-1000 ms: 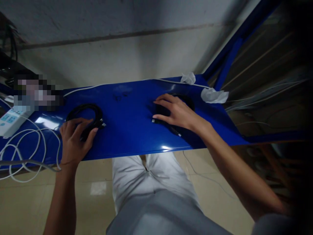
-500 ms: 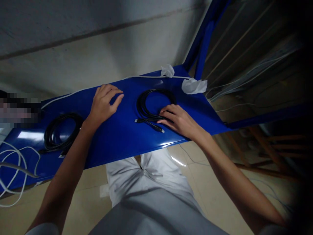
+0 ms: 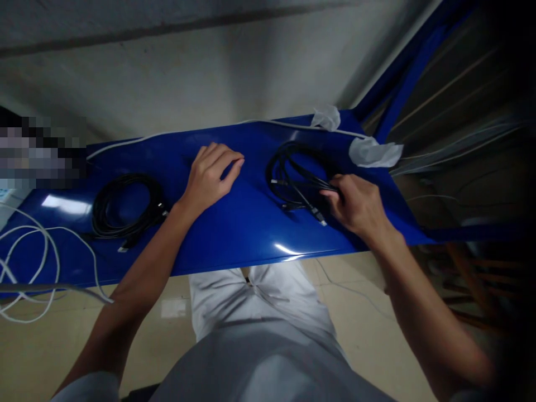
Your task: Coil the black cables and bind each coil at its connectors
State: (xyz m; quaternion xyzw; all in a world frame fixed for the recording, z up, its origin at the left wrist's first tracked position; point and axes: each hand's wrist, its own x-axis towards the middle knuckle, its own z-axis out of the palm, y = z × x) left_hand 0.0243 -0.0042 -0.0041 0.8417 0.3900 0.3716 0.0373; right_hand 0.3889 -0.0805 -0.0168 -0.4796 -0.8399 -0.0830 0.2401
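Observation:
My right hand is closed around several strands of a coiled black cable. Those strands are partly raised, while the rest of the loop lies on the blue table. Plug ends with metal tips stick out to the left of that hand. My left hand hovers over the table between two coils, loosely bent and holding nothing, its thumb near the index finger. A second coiled black cable lies to the left of it, with a plug at its near side.
White cable loops hang over the table's left end. A white cable runs along the back edge by the wall, under crumpled white pieces. Blue frame bars rise at the right. Someone's blurred-out form appears at far left.
My right hand has closed on the cable and lifted part of its coil. The view has shifted, so the table contents sit further right. My left hand's thumb has come closer to its fingers.

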